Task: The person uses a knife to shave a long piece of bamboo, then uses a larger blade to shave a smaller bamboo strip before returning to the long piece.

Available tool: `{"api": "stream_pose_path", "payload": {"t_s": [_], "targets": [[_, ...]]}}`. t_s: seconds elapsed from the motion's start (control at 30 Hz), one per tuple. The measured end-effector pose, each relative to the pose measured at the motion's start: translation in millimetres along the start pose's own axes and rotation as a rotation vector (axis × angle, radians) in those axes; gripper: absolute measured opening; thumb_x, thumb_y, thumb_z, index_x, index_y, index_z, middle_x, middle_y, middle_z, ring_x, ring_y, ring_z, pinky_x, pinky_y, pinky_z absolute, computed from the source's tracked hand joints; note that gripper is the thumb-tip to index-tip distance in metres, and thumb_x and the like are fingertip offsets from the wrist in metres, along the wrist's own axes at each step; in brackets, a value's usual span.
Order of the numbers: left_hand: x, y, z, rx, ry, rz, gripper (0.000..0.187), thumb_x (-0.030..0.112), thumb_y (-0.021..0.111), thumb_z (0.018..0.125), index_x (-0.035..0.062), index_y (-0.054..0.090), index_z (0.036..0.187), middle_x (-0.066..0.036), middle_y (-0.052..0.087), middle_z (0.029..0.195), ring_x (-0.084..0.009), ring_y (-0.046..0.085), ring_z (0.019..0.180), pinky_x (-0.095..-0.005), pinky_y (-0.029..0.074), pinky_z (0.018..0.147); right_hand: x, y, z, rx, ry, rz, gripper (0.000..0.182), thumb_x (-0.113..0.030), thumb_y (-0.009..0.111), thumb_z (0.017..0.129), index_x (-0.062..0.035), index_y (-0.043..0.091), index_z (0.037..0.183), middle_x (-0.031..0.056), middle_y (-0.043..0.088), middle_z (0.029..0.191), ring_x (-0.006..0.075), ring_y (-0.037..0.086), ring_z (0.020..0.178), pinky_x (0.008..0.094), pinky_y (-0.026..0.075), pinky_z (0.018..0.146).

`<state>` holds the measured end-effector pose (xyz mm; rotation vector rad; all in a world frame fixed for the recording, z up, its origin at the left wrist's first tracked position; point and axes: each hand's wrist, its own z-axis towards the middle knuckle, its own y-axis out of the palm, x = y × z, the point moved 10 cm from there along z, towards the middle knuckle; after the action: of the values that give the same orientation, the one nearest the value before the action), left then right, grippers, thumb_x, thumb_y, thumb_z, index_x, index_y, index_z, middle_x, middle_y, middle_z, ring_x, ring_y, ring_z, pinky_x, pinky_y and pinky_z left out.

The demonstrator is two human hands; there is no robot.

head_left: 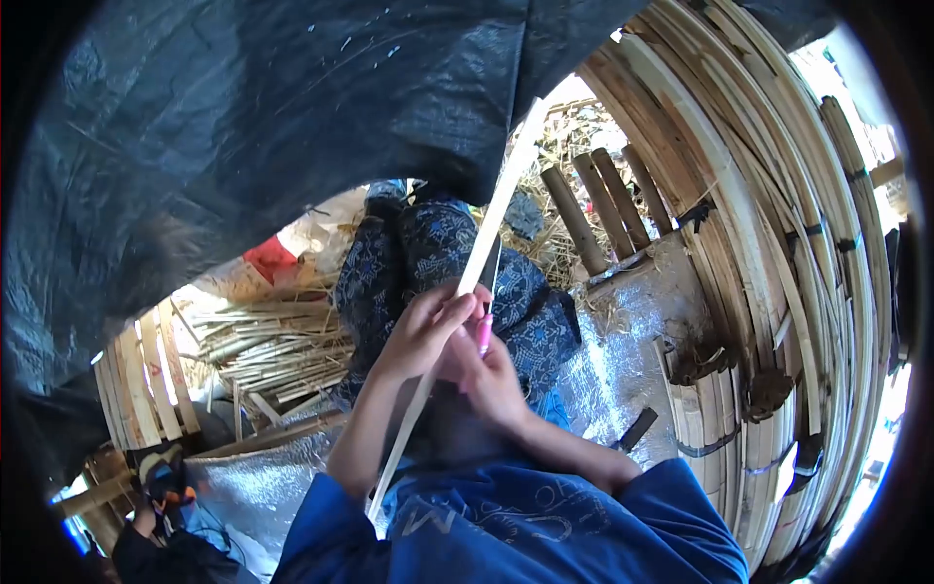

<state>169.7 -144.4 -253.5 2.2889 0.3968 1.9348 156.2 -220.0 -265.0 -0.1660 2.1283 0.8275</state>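
Note:
A long pale bamboo strip (496,209) runs from near my chest up and away to the right. My left hand (420,331) grips it about halfway along. Just right of it, my right hand (489,375) holds a knife with a pink handle (484,334); its blade lies against the strip's edge. Both hands touch each other above my lap, which is covered by a blue patterned cloth (530,307). My sleeves are blue.
A big coil of bundled bamboo strips (778,243) fills the right side. Black plastic sheeting (253,117) hangs overhead at the left. Loose slivers (263,346) and short slats (146,384) lie on the ground at the left. Thick sticks (603,209) lean ahead on silver sheeting (623,321).

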Motion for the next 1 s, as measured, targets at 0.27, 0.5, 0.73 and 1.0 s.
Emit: {"api": "stream_pose_path", "payload": {"t_s": [0.27, 0.5, 0.73, 1.0], "targets": [[-72.0, -31.1, -22.5, 0.27, -0.262, -0.214, 0.025, 0.031, 0.044, 0.099, 0.0101, 0.041, 0.085, 0.004, 0.039, 0.062, -0.005, 0.041, 0.048, -0.0193, 0.03, 0.037, -43.2, -121.8, 23.9, 0.099, -0.049, -0.371, 0.036, -0.043, 0.037, 0.099, -0.0111, 0.048, 0.086, -0.0055, 0.032, 0.057, 0.0038, 0.027, 0.046, 0.0208, 0.021, 0.041], [-111.9, -13.6, -47.9, 0.337, -0.267, -0.049, 0.036, 0.038, 0.035, 0.1, 0.0102, 0.046, 0.08, 0.005, 0.036, 0.057, -0.0045, 0.032, 0.04, -0.0206, 0.023, 0.035, -29.5, -27.1, 23.1, -0.575, -0.374, -1.287, 0.024, -0.025, 0.056, 0.091, -0.0015, 0.05, 0.092, 0.0154, 0.06, 0.065, 0.0333, 0.063, 0.059, 0.0407, 0.048, 0.052], [-105.5, -13.3, -65.7, 0.375, -0.446, -0.136, 0.039, 0.039, 0.03, 0.101, 0.0077, 0.046, 0.084, 0.003, 0.036, 0.049, -0.0049, 0.033, 0.032, -0.0202, 0.028, 0.029, -24.8, -19.4, 45.0, -0.466, -0.627, -1.535, 0.03, -0.032, 0.056, 0.091, -0.0069, 0.053, 0.075, 0.0084, 0.054, 0.051, 0.0261, 0.057, 0.043, 0.0357, 0.047, 0.04], [-98.7, -13.8, -68.9, 0.417, -0.459, -0.247, 0.037, 0.038, 0.032, 0.101, 0.0093, 0.044, 0.081, 0.004, 0.035, 0.049, -0.0035, 0.033, 0.033, -0.0197, 0.026, 0.03, -8.1, -20.7, 42.2, -0.429, -0.583, -1.532, 0.032, -0.034, 0.056, 0.091, -0.0081, 0.051, 0.073, 0.0071, 0.052, 0.051, 0.0217, 0.052, 0.037, 0.0359, 0.044, 0.037]]}}
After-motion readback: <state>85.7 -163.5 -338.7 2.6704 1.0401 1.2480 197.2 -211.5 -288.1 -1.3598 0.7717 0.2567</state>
